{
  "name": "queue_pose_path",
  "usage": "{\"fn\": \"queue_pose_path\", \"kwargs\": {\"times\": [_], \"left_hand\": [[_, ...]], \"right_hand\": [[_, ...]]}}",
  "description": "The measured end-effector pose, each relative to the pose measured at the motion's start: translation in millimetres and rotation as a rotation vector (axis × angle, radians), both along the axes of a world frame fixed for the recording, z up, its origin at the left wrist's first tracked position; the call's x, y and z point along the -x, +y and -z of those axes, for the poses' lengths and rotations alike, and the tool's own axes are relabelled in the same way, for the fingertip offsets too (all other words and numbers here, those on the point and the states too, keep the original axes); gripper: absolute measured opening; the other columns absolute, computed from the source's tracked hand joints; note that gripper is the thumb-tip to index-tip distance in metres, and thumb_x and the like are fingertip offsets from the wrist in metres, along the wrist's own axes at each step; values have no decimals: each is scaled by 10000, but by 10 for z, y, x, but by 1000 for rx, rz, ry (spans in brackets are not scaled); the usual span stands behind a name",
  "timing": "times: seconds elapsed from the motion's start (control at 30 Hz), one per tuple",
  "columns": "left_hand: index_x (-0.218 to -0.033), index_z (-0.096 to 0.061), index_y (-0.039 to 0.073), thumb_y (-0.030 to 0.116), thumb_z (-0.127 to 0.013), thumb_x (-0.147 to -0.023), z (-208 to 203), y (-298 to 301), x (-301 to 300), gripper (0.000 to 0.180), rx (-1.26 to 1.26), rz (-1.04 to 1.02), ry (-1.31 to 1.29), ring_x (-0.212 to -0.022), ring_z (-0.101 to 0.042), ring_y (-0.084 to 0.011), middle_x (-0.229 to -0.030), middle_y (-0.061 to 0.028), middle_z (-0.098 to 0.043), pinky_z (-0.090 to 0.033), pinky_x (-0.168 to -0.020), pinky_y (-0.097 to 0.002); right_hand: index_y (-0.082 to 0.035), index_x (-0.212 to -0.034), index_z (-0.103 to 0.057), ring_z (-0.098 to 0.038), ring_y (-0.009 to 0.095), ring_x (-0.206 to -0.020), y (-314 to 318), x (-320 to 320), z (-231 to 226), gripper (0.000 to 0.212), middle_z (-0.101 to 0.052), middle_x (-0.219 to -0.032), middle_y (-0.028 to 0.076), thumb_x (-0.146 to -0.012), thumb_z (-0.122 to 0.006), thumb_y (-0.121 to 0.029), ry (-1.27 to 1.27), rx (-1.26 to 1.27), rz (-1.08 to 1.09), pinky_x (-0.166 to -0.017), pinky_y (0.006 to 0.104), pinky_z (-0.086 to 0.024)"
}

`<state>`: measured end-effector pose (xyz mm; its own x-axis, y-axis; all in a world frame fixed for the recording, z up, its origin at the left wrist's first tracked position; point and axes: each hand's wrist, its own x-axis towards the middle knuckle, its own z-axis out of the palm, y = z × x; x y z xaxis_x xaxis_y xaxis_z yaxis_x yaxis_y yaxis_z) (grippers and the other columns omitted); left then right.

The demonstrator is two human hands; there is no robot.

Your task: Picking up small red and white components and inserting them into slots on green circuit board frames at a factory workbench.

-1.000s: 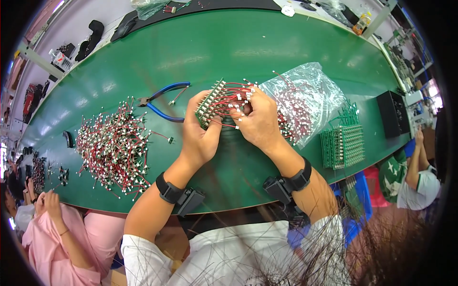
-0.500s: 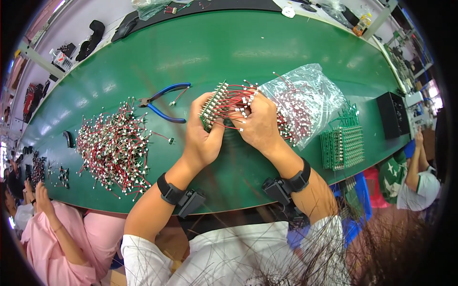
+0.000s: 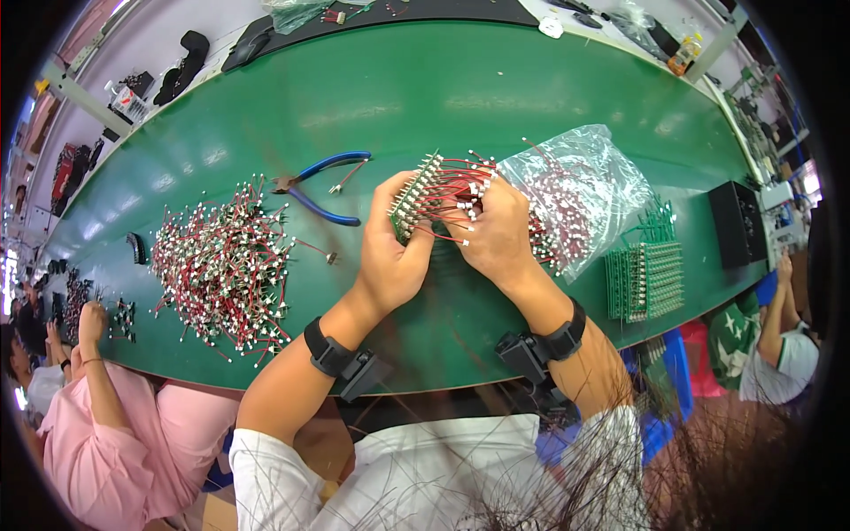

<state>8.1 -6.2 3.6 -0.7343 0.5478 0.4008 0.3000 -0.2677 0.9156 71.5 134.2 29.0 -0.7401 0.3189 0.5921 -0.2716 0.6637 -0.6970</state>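
Observation:
Over the middle of the table, my left hand (image 3: 392, 250) grips a green circuit board strip (image 3: 413, 199) by its edge, tilted up. A row of small metal parts lines the board, and red wires (image 3: 456, 166) with white plug ends run from it to the right. My right hand (image 3: 498, 232) is closed around several of these wires; its fingertips are partly hidden behind them. Left of my hands lie blue-handled cutters (image 3: 320, 188), jaws apart, and a loose wire (image 3: 350, 176). A large heap of red wires with white plugs (image 3: 226, 265) spreads farther left.
A clear plastic bag (image 3: 580, 190) of wired plugs lies beside my right hand. Right of it stand stacked green boards (image 3: 645, 279) and a black box (image 3: 737, 223). A black mat (image 3: 390, 19) runs along the far edge. A co-worker in pink (image 3: 115, 434) sits at left.
The whole view has shifted slightly, moving the table's things rightward. My hands keep their grip on the board and wires. The pink-clad co-worker's hand has moved over the small parts at left.

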Motion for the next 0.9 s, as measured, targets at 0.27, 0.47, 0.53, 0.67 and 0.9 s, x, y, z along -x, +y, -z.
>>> {"fn": "queue_pose_path", "kwargs": {"times": [0.27,0.47,0.53,0.67,0.9], "left_hand": [[-1348,-414,-28,-60,-533,-896,-31,26,12,468,5,-17,32,-1119,-554,-155,-1208,-111,-576,-438,-988,-298],[-1350,-428,-4,-23,-598,-891,9,56,5,489,18,-56,125,-1141,-555,-181,-1230,-107,-562,-444,-1005,-332],[-1347,-426,-5,-48,-568,-870,27,65,-15,500,18,-99,205,-1131,-553,-174,-1220,-110,-564,-442,-994,-320],[-1351,-416,-3,-65,-532,-857,5,3,-11,511,44,-84,115,-1116,-561,-174,-1189,-112,-581,-435,-994,-319],[-1367,-397,-1,-68,-517,-861,-4,70,-18,525,56,-61,115,-1116,-567,-191,-1194,-110,-585,-425,-1011,-325]], "right_hand": [[5,-939,-646,-635,394,-769,45,35,41,204,-646,-857,183,-752,-712,-43,27,-32,-22,-684,458,-525],[-29,-928,-679,-668,268,-720,93,-8,80,156,-700,-826,123,-852,-718,-159,-13,-178,36,-672,381,-515],[-47,-938,-688,-655,342,-759,47,-20,81,159,-688,-872,141,-815,-729,-138,23,-116,57,-679,426,-507],[-21,-966,-669,-673,314,-728,17,-14,117,167,-693,-853,138,-824,-724,-89,-35,-88,66,-664,385,-514],[-30,-964,-673,-646,334,-723,66,-35,80,194,-674,-836,130,-790,-727,-97,-26,-138,70,-661,410,-497]]}}
